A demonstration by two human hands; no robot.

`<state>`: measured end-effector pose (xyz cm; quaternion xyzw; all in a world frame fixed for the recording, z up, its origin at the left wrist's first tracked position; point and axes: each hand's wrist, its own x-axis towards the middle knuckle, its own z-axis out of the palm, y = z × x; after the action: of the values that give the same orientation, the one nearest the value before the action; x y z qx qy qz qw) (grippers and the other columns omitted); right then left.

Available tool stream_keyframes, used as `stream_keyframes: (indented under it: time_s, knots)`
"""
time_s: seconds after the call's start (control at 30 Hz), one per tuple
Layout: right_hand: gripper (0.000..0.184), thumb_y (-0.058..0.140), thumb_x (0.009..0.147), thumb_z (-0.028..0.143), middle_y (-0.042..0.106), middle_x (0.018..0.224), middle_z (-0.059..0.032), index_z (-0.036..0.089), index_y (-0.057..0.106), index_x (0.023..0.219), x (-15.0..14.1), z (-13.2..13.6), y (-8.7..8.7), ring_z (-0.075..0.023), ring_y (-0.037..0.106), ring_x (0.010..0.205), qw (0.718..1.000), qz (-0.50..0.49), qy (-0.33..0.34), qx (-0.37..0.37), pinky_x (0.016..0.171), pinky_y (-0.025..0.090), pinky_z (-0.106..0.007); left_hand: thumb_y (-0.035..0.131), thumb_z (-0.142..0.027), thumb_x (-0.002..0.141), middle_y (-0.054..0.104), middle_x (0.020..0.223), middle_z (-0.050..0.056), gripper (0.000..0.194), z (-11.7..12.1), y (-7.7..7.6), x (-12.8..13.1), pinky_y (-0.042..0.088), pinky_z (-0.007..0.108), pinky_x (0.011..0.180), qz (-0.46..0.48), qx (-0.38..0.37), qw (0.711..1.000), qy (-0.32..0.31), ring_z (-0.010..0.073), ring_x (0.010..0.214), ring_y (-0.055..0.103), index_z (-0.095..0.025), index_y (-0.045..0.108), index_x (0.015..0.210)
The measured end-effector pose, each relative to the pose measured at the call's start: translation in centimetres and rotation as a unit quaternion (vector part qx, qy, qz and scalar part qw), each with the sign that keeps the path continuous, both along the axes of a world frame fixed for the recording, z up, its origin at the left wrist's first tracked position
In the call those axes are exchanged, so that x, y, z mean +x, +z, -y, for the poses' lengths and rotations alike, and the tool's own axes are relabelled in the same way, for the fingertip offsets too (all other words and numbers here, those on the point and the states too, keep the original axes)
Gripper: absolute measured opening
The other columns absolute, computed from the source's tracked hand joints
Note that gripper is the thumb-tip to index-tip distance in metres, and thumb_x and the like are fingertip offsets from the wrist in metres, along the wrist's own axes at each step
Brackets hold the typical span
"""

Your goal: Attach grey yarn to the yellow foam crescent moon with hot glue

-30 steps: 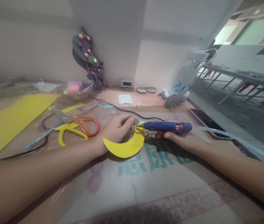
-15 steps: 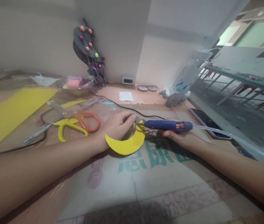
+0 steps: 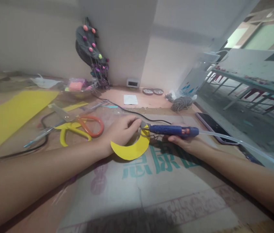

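My left hand (image 3: 124,131) is closed on the upper end of a yellow paper crescent (image 3: 132,151), whose curve hangs below the fingers. Grey yarn lies over that upper end, beside my thumb. From the right, my right hand (image 3: 182,139) is wrapped round a blue glue gun (image 3: 168,130). Its nozzle is at the yarn and the crescent's tip; whether they touch I cannot tell. A clear glue stick (image 3: 238,142) sticks out of the gun's back end.
Scissors (image 3: 93,126) with one orange and one yellow handle lie left of my hands, near yellow paper (image 3: 15,116). A phone (image 3: 215,127) rests at the right edge, grey yarn (image 3: 181,103) behind. A grey crescent with coloured pompoms (image 3: 87,42) stands against the wall.
Both hands stay almost in place, with the nozzle at the crescent's upper end. The view has tilted slightly, and the crescent's free left end has shifted a little to the right.
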<state>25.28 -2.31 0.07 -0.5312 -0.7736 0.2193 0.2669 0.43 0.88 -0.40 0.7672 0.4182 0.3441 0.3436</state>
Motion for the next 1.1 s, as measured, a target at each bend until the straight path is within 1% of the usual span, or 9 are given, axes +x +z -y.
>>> stream_keyframes:
  time_s: [0.2,0.4,0.67,0.9,1.1]
  knots:
    - [0.029,0.059,0.077,0.051,0.067,0.072,-0.0028,0.022,0.061,0.078,-0.11,-0.02,0.0,-0.0211,0.064,0.066,1.0,-0.012,-0.002,0.001,0.06,0.053,-0.031,0.039,-0.037,0.092,0.052,0.057,-0.003,0.033,0.01,-0.03,-0.03,0.035,0.024,0.051,-0.005,-0.001,1.0,-0.001,0.0114,0.052,0.048,-0.018,0.052,0.068]
    - [0.026,0.06,0.077,0.05,0.067,0.071,-0.0015,0.025,0.06,0.077,-0.19,0.13,0.26,-0.0219,0.065,0.067,1.0,-0.01,-0.014,-0.007,0.061,0.054,-0.031,0.038,-0.037,0.092,0.051,0.054,-0.003,0.033,-0.02,-0.11,-0.06,0.034,0.024,0.049,0.002,-0.006,1.0,-0.01,0.0113,0.049,0.046,-0.019,0.051,0.068]
    - [0.027,0.057,0.078,0.05,0.067,0.072,-0.0025,0.024,0.058,0.076,-0.42,0.21,0.22,-0.0213,0.065,0.068,1.0,-0.009,-0.014,-0.006,0.062,0.054,-0.031,0.039,-0.037,0.091,0.052,0.054,-0.003,0.033,-0.01,-0.13,-0.04,0.034,0.024,0.049,0.011,-0.01,1.0,-0.011,0.0116,0.051,0.047,-0.018,0.052,0.067]
    - [0.027,0.059,0.078,0.05,0.065,0.07,-0.0027,0.023,0.058,0.076,-0.44,0.3,0.22,-0.0217,0.064,0.067,1.0,-0.008,-0.017,-0.004,0.061,0.053,-0.031,0.038,-0.038,0.093,0.051,0.055,-0.003,0.033,-0.07,-0.22,-0.11,0.035,0.024,0.05,0.005,-0.009,1.0,-0.015,0.0114,0.05,0.047,-0.018,0.051,0.069]
    - [0.029,0.06,0.075,0.054,0.066,0.069,-0.0022,0.024,0.058,0.075,-0.33,0.01,-0.07,-0.022,0.064,0.065,1.0,-0.02,-0.013,0.004,0.06,0.054,-0.033,0.039,-0.038,0.091,0.051,0.056,-0.003,0.032,-0.01,-0.12,-0.09,0.035,0.024,0.049,0.007,-0.008,1.0,-0.012,0.0115,0.051,0.047,-0.018,0.051,0.068]
